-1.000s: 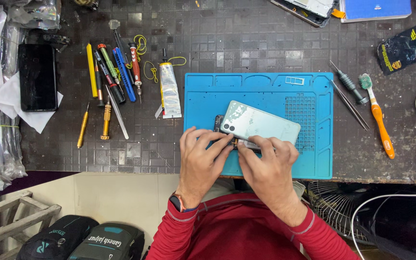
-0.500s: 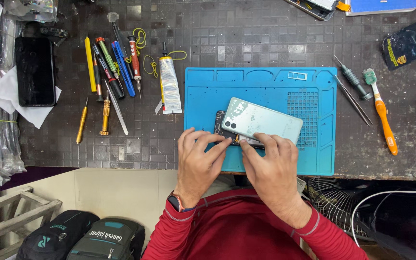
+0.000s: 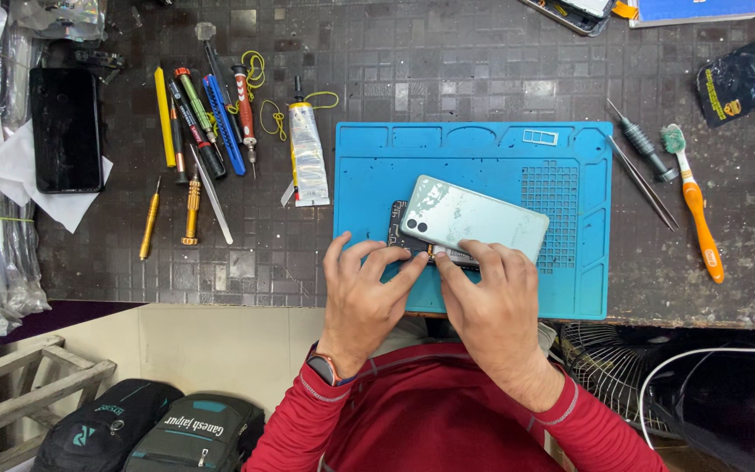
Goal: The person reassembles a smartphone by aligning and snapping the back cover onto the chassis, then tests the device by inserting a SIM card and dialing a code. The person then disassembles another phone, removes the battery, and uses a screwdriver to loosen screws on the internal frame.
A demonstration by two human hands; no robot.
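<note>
A pale green phone back cover (image 3: 474, 223) lies skewed on top of a dark phone body (image 3: 402, 229) on the blue work mat (image 3: 482, 153). My left hand (image 3: 367, 293) and my right hand (image 3: 493, 297) meet at the near edge of the phone, fingertips pressing on a small part there. The part under my fingers is mostly hidden. Both sleeves are red, and a watch sits on my left wrist.
Screwdrivers, tweezers and pens (image 3: 203, 131) and a glue tube (image 3: 308, 153) lie left of the mat. A black phone (image 3: 65, 129) rests on white paper far left. A toothbrush with orange handle (image 3: 696, 205) and a screwdriver (image 3: 644, 144) lie right. Bags (image 3: 150, 433) sit below the bench.
Both hands stay at the phone's near edge with small finger shifts. The view has drifted slightly; the back cover keeps its place on the phone.
</note>
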